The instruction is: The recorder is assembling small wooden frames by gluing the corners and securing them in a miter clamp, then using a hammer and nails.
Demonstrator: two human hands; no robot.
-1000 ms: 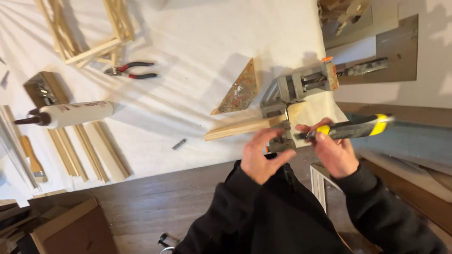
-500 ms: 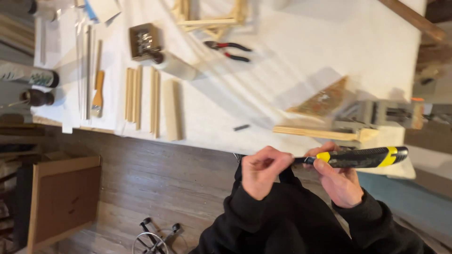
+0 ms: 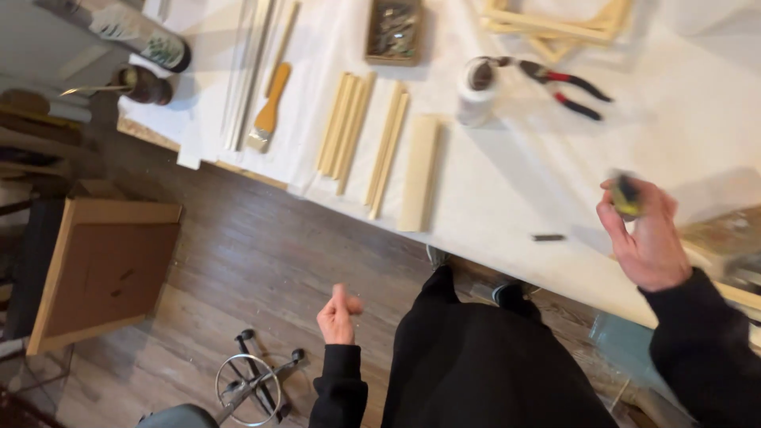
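- Left hand (image 3: 338, 314): at 7 o'clock, low over the wood floor (image 3: 261, 261), fingers curled loosely in, holding nothing.
- Right hand (image 3: 646, 238): at 3 o'clock, raised above the worktop (image 3: 507, 198) edge, closed round a blurred yellow-and-black tool (image 3: 626, 196); its kind cannot be told here.
- Small dark piece (image 3: 548, 237): on the white covering, just left of the right hand.
- Wooden strips (image 3: 380, 143): cut lengths laid side by side at 12 o'clock, apparently unassembled.
- Paintbrush (image 3: 268, 111): at 11 o'clock, lying unused.
- White roll (image 3: 477, 93) and red-handled pliers (image 3: 563, 82): at 1 o'clock, set down.
- Joined wooden frame (image 3: 555, 28): far edge, already assembled.
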